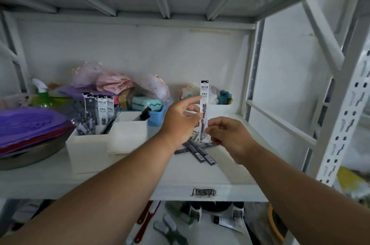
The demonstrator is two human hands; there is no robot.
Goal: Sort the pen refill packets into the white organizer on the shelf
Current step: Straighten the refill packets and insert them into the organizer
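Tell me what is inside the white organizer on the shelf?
In the white organizer, the left rear compartment holds upright refill packets; a dark item sticks out of the right rear one. The front compartment's inside and all compartment bottoms are hidden by walls.

On the shelf (pixel 60 176) the organizer (pixel 94 148) stands left of centre, with refill packets (pixel 100 110) upright in its rear left compartment, and a stack of folders (pixel 30 128) lies to its left on a metal basin (pixel 30 154). Behind the organizer sit a spray bottle (pixel 42 92), plastic bags (pixel 112 82) and a small basket (pixel 157 117). To the right, loose packets (pixel 200 152) lie on the shelf under both hands, which hold one packet (pixel 204 104) upright between the left hand (pixel 180 120) and the right hand (pixel 228 136).
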